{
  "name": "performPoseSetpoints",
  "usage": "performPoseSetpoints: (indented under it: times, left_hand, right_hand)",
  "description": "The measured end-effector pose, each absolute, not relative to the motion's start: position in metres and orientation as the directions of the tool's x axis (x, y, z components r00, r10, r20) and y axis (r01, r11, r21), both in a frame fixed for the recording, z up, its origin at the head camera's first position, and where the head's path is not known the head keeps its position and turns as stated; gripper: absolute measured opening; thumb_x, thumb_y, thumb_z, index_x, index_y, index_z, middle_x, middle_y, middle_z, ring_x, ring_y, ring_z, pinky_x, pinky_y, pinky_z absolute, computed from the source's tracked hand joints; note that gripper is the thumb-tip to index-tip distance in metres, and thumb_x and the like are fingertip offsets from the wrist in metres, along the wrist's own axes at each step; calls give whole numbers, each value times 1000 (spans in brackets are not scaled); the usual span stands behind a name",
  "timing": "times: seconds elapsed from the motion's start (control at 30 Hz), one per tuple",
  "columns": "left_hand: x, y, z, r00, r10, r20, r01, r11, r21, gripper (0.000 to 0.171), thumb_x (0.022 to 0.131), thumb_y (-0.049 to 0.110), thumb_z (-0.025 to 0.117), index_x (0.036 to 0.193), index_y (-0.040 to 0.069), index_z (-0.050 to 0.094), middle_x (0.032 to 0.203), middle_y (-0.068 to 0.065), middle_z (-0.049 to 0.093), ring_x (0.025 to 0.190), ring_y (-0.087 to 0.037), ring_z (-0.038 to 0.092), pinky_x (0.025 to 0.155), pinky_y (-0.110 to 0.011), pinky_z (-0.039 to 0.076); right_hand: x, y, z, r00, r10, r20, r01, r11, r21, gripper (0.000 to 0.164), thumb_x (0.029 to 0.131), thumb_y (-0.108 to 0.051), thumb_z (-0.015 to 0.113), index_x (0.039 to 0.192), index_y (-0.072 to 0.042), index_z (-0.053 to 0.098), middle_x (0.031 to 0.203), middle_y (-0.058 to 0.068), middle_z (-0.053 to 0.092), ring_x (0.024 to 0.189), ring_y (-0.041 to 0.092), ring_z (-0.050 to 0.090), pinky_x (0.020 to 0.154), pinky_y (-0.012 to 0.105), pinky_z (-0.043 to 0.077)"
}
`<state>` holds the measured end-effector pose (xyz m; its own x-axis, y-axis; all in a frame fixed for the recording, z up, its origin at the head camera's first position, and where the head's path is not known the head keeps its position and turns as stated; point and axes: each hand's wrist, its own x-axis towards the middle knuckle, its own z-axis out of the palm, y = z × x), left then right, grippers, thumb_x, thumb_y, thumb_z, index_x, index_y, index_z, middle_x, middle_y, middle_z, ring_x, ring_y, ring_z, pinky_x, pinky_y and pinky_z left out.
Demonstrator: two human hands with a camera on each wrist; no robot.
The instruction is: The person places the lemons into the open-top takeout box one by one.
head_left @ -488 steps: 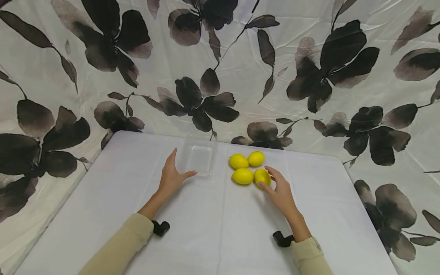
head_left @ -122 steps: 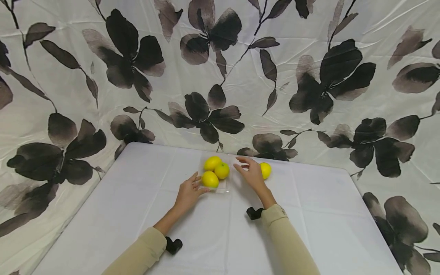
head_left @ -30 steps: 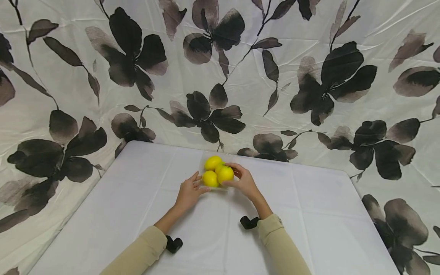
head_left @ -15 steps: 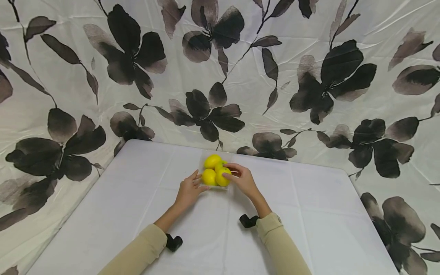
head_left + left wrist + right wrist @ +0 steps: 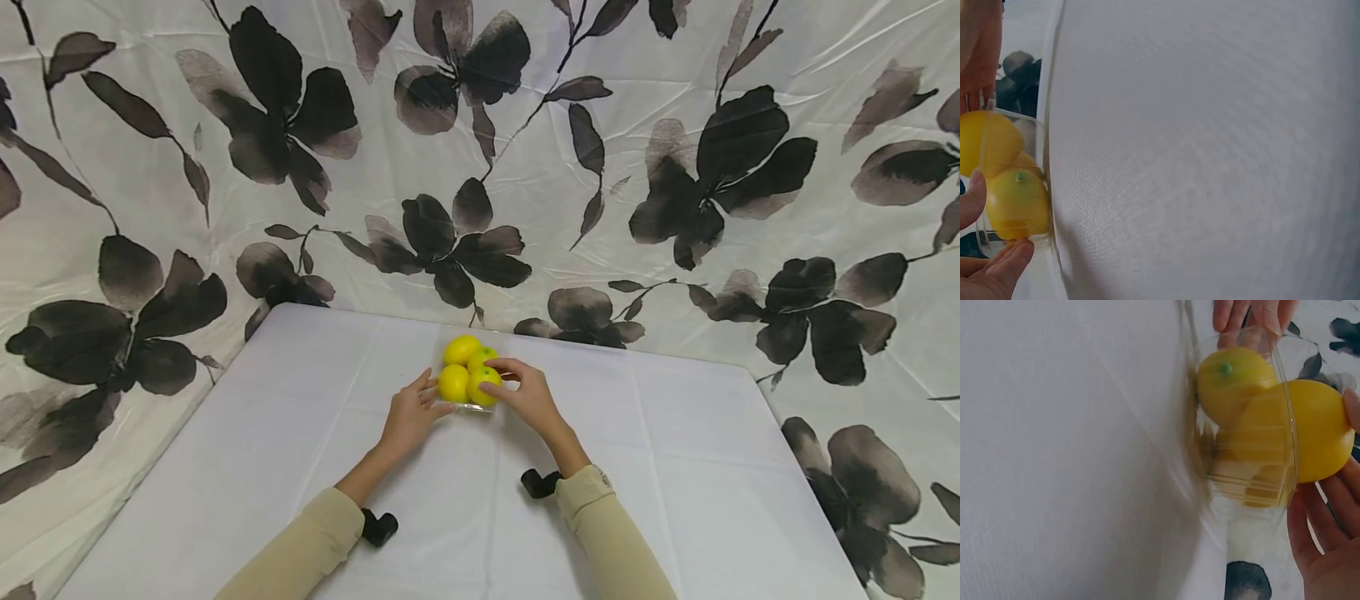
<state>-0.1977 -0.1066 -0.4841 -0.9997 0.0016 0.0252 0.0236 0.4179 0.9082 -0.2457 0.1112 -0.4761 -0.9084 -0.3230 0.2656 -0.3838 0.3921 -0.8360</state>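
Observation:
A clear plastic container sits near the far edge of the table with yellow lemons inside. My left hand steadies its near left corner, thumb along the front wall and fingers at the left side. My right hand holds a lemon between thumb and fingers at the container's near right. In the right wrist view that lemon stands partly above the rim, while another lemon lies low behind the clear wall. The back left lemon and front left lemon rest beside it; the back right lemon is partly covered.
A white cloth covers the table. Behind it hangs a pale curtain with dark flowers, close to the container's far side. Black wrist devices, one left and one right, stick out from the sleeves.
Earlier the lemons lay on the table right of the container; they were moved into it. Over the last second my right hand has lowered the last lemon slightly leftward. My left hand stays put.

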Motion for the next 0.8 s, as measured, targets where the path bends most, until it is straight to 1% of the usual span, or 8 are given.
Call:
performPoseSetpoints:
  times: [0.23,0.4,0.5,0.67,0.8]
  left_hand:
    - [-199,-106,-483,-1000,11,21,24,427,904,82,85,14,78,150,-7,32,144,-27,50,127,-40,54,99,-46,50]
    - [-201,-105,-482,-1000,15,18,23,435,900,82,86,14,77,151,-6,31,145,-26,49,128,-41,53,100,-47,50]
    - [-202,-106,-482,-1000,27,6,17,438,899,83,87,15,76,152,-6,29,146,-26,48,129,-41,52,101,-47,49]
    - [-202,-105,-481,-1000,28,7,19,443,896,82,88,15,76,152,-6,29,146,-27,47,129,-42,52,102,-48,49]
    - [-201,-106,-482,-1000,25,15,25,453,891,82,88,15,75,151,-7,29,146,-27,48,128,-43,52,102,-48,49]
  right_hand:
    - [-244,115,-475,-920,-335,206,-349,457,-818,39,87,-28,76,122,-12,69,123,5,70,111,28,66,100,46,52]
    - [-245,114,-476,-916,-357,182,-359,532,-766,43,86,-35,77,123,-15,69,124,4,70,113,29,65,100,48,52]
    - [-244,112,-476,-908,-367,202,-388,553,-737,44,86,-35,77,123,-13,69,124,5,70,113,28,65,99,47,53]
    - [-243,113,-476,-884,-385,267,-449,532,-718,43,87,-30,76,123,-7,68,124,8,69,115,26,64,98,40,54]
    - [-240,115,-474,-879,-375,293,-461,517,-722,42,89,-27,75,123,-4,67,124,11,68,115,27,64,97,41,55]
